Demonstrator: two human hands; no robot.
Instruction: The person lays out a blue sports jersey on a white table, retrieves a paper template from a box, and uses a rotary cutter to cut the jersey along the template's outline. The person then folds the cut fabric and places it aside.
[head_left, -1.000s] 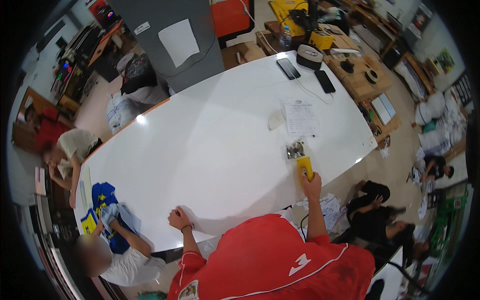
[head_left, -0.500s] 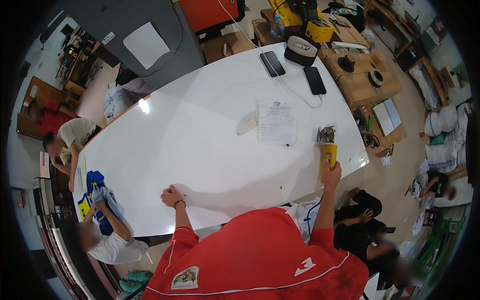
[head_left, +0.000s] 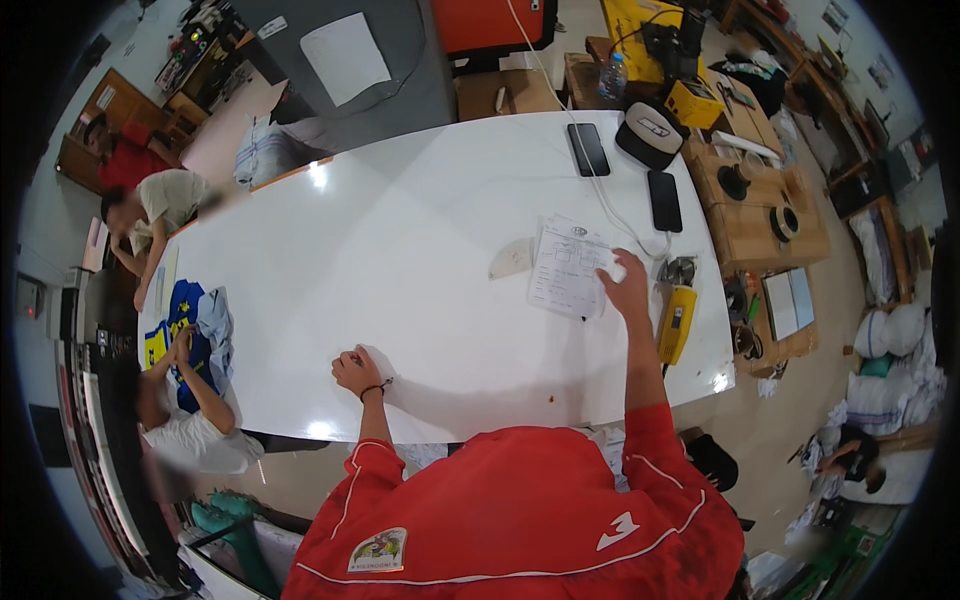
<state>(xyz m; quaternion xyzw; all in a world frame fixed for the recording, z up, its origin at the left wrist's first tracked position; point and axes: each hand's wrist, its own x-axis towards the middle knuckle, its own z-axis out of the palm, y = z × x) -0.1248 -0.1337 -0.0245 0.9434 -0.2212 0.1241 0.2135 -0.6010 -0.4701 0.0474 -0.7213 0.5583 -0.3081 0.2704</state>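
Note:
On the white table [head_left: 450, 300], my left hand [head_left: 355, 370] rests with curled fingers round something small and dark that I cannot make out. My right hand [head_left: 622, 285] has its fingers apart over the right side of a printed sheet [head_left: 565, 265], touching it. Just right of that hand lies a yellow handheld cutter [head_left: 676, 320] with a round metal head. A pale semicircular piece [head_left: 510, 258] lies left of the sheet. Behind these are two black phones [head_left: 588, 150] with a white cable and a grey-and-black case [head_left: 648, 135].
Co-workers lean at the table's left [head_left: 165, 205], [head_left: 195, 420] by blue and yellow cloth [head_left: 188, 300]. A grey column [head_left: 390, 40] stands behind. Wooden boxes with spools [head_left: 760, 220] and a yellow machine [head_left: 640, 30] are beyond the right end. Another person sits low at right [head_left: 860, 460].
My right hand has let go of the yellow cutter at the table's right side and moved up and left onto the printed sheet. My left hand stays curled on the table.

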